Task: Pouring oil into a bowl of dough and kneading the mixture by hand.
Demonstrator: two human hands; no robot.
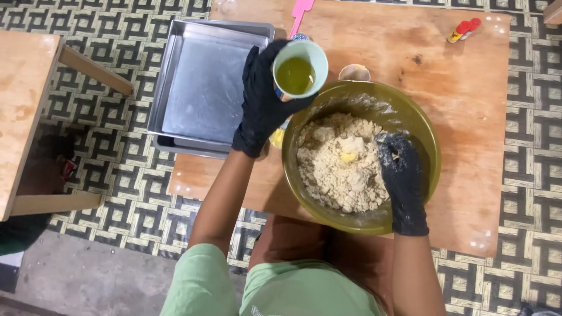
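Left hand [263, 99], in a black glove, is wrapped around a pale green cup of yellow-green oil [300, 69], fingers curled round its far side, holding it upright just over the near-left rim of the big olive-green mixing bowl [418, 126]. Right hand [401, 175], gloved in black too and dusted with flour, is down inside that bowl, fingers bent and pressed into the right edge of the pale, crumbly dough [336, 167]; whether it pinches any of it, I cannot tell. A small yellow lump sits near the middle of the crumbs. The bowl stands on a low wooden board table [468, 88], close to its near edge. To the left, a square silver metal baking tray [202, 85] overhangs the table's left side, stacked on another. Behind the cup, a pink plastic spatula [301, 13] points away, and a small round metal container [354, 72] sits touching the bowl's far rim. Far right corner: small yellow bottles with red caps [463, 29], lying down.
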